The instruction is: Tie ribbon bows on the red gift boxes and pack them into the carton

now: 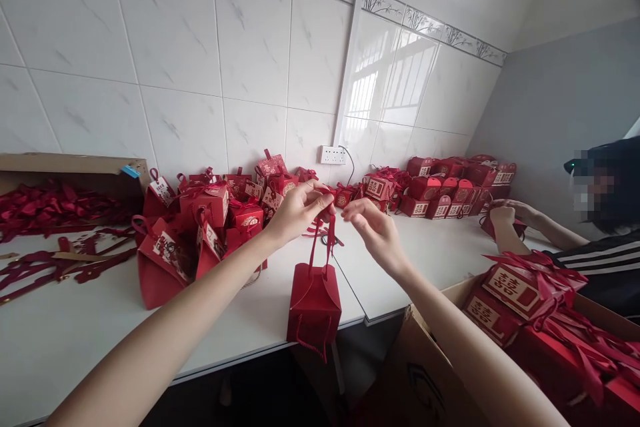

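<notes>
My left hand [304, 212] is raised over the table with thumb and fingers pinched on a red ribbon [313, 247]. From the ribbon hangs a small red gift box [314, 300] with twisted cord loops on its side, at the table's front edge. Just right of the ribbon is my right hand [373, 230], its fingers loosely bent and apart, holding nothing that I can see. A loose end of ribbon drops below the left fingers. Behind the box, partly hidden, dark-handled scissors [329, 240] seem to lie on the table.
Finished-looking red boxes [205, 203] crowd the left, near a carton of ribbons [40, 207] and loose straps [65, 260]. More boxes [445, 190] are stacked along the wall. A cardboard carton [415, 360] full of boxes stands front right. A co-worker's hands [515, 213] handle a box.
</notes>
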`<control>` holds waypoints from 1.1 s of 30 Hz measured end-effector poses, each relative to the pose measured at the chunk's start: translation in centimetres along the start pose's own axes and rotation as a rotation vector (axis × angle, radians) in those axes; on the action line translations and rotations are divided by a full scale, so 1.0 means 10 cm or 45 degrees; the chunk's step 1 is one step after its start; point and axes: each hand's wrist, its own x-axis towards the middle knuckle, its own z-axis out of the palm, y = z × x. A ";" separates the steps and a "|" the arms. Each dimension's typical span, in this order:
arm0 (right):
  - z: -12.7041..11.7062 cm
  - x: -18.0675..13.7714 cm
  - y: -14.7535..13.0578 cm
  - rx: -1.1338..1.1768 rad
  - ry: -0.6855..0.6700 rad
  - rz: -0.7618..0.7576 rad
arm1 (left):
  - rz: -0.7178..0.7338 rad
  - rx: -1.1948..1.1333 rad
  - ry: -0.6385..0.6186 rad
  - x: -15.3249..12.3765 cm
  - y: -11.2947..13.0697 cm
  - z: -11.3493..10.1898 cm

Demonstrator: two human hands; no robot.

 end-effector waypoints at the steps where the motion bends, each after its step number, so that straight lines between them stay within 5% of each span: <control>1: 0.01 0.02 0.01 0.105 -0.024 0.071 | 0.009 0.020 -0.040 0.00 0.01 0.00; 5: 0.06 0.09 0.03 0.326 -0.250 0.286 | 0.035 0.122 -0.146 0.00 0.08 0.00; 18: 0.26 0.07 0.04 -0.518 0.008 0.092 | 0.155 0.392 -0.131 -0.05 0.09 -0.05; 23: 0.24 0.09 -0.01 -0.268 -0.073 0.088 | 0.224 0.443 -0.145 -0.05 0.07 -0.06; 33: 0.14 0.10 0.03 0.617 -0.121 0.458 | 0.251 0.299 -0.039 -0.07 0.03 -0.04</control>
